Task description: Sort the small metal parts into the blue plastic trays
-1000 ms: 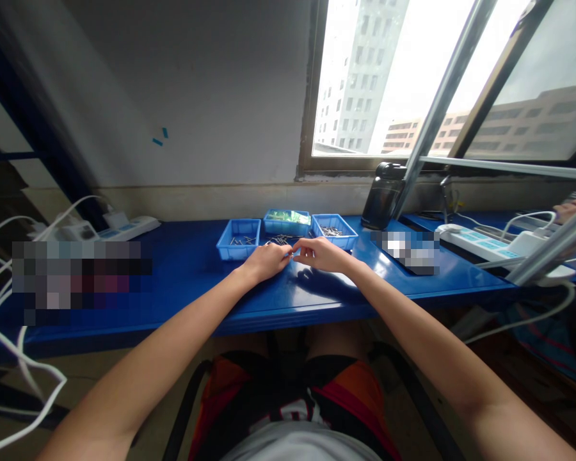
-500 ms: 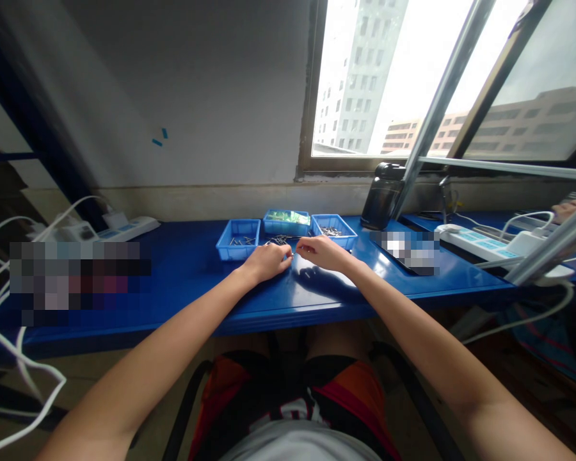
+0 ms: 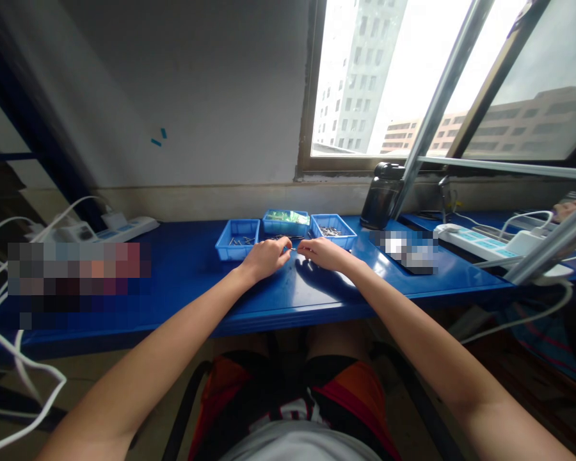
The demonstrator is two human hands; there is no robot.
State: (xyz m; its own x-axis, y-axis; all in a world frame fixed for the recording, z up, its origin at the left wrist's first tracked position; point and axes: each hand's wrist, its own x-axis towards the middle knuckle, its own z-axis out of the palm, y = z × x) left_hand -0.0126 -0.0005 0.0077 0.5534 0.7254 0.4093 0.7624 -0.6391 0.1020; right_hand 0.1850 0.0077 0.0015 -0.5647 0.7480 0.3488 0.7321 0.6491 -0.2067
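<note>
My left hand (image 3: pixel 265 257) and my right hand (image 3: pixel 324 253) rest close together on the blue bench (image 3: pixel 182 275), fingertips nearly meeting. Each hand is closed in a pinch on something tiny, too small to name. Just beyond the fingertips lies a loose heap of small metal pins (image 3: pixel 283 239). Behind them stand three blue trays: the left tray (image 3: pixel 239 238) holds a few metal pins, the middle tray (image 3: pixel 286 221) holds a green packet, the right tray (image 3: pixel 333 230) holds more pins.
A black jar (image 3: pixel 380 197) stands by the window sill at the right. White power strips (image 3: pixel 125 225) (image 3: pixel 489 242) with cables lie at both ends of the bench. Slanted metal bars (image 3: pixel 436 102) cross the right side. Another person's hand (image 3: pixel 573 208) shows at far right.
Both hands have crept slightly forward toward the heap of pins, and my left fingers have lifted a little; the pinches stay close together.
</note>
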